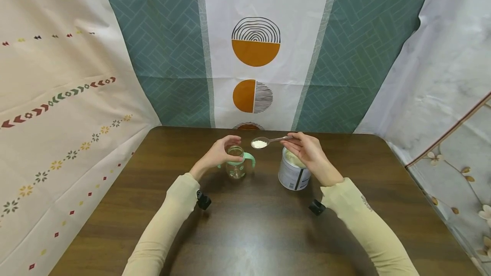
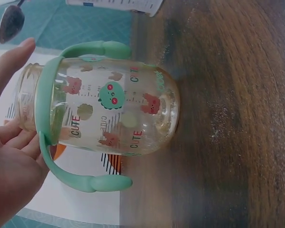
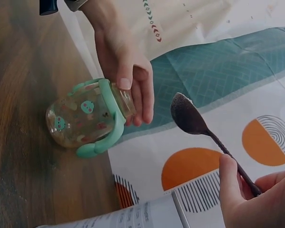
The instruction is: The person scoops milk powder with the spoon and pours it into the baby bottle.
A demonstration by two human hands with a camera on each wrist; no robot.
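Now the right hand (image 1: 308, 150) pinches a spoon (image 1: 268, 141) heaped with white powder, mid-frame, above the bottle (image 1: 235, 163); left hand (image 1: 218, 153) grips its neck. Bottle looks empty, powder not yet in.

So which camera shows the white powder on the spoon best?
The head view: it looks down into the spoon, so the powder heaped in its bowl shows, held by the right hand between the bottle and the can. The right wrist view shows only the spoon's underside. The left wrist view catches just the spoon at its corner; no powder shows.
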